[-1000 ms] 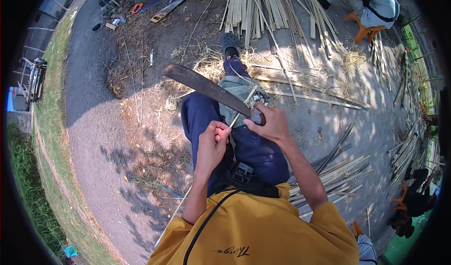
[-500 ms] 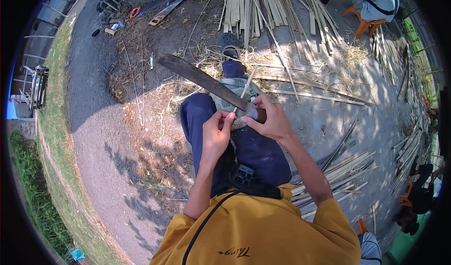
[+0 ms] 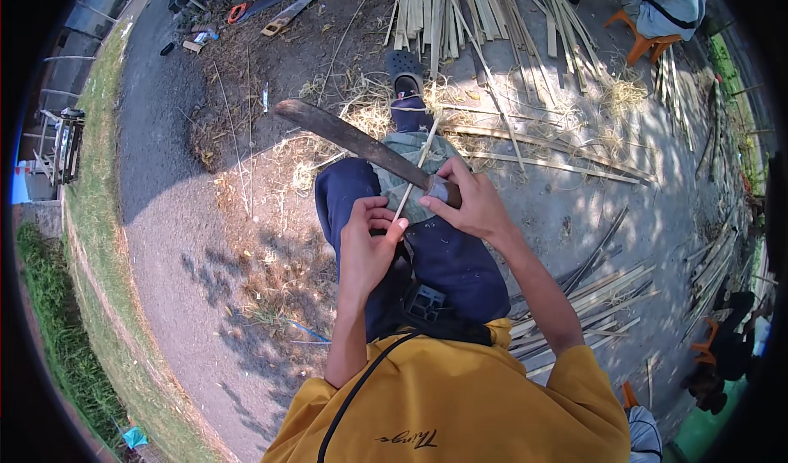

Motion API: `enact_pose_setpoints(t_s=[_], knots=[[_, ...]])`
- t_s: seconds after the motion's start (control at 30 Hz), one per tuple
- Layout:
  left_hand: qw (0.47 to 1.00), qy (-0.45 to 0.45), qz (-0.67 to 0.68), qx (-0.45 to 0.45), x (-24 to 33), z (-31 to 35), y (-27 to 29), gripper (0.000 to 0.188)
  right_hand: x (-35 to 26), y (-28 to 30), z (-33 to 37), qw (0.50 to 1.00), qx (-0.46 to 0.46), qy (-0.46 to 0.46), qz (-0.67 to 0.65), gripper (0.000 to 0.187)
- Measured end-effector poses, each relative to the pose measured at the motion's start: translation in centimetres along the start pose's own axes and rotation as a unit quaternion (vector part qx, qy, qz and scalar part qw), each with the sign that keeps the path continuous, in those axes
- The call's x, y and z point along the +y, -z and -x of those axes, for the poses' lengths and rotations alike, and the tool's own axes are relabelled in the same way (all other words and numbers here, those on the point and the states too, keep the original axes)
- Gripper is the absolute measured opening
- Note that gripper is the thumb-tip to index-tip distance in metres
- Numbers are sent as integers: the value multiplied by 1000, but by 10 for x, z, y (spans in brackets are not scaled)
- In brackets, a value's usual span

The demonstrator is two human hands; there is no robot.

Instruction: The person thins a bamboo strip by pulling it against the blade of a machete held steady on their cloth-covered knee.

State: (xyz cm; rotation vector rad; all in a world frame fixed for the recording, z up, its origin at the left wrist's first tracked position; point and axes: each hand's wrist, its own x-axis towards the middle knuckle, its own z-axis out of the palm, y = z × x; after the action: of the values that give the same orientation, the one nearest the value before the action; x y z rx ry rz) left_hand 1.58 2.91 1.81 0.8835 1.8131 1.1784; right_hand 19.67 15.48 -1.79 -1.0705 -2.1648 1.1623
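Note:
My right hand (image 3: 474, 204) is wrapped round the handle of a machete (image 3: 349, 139), whose dark, worn blade reaches across my lap to the far left. Between the thumb and fingers of my left hand (image 3: 369, 237) is the near end of a thin, pale bamboo strip (image 3: 426, 148). The strip runs away from me, crossing the blade close to the handle. A grey-green cloth (image 3: 439, 149) lies over my leg beneath blade and strip.
Long split strips (image 3: 447, 20) lie piled at the far side, with curly shavings (image 3: 365, 110) round my shoe (image 3: 404, 66). Handsaws (image 3: 300, 7) rest at the far left. A person on an orange stool (image 3: 648, 40) sits far right. More strips (image 3: 583, 307) lie right of me.
My left hand has shifted a little towards me and to the left, its fingers more spread. The bamboo strip has moved with it. My right hand and the machete have barely moved.

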Motion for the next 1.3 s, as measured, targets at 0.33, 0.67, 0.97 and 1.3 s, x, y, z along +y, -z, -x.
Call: enact_pose_setpoints(t_s=[0.33,0.67,0.97,1.3], knots=[[997,42,-48,-38,-29,23,29,21,-2,-2,2,999,27,14,-12,56],[998,58,17,-29,-42,23,29,10,-3,-3,4,998,53,31,-8,52],[997,68,35,-5,-22,21,20,10,-3,-1,7,999,38,0,-9,52],[998,-50,-24,26,-18,-24,-17,16,4,-4,3,996,35,48,68,55]])
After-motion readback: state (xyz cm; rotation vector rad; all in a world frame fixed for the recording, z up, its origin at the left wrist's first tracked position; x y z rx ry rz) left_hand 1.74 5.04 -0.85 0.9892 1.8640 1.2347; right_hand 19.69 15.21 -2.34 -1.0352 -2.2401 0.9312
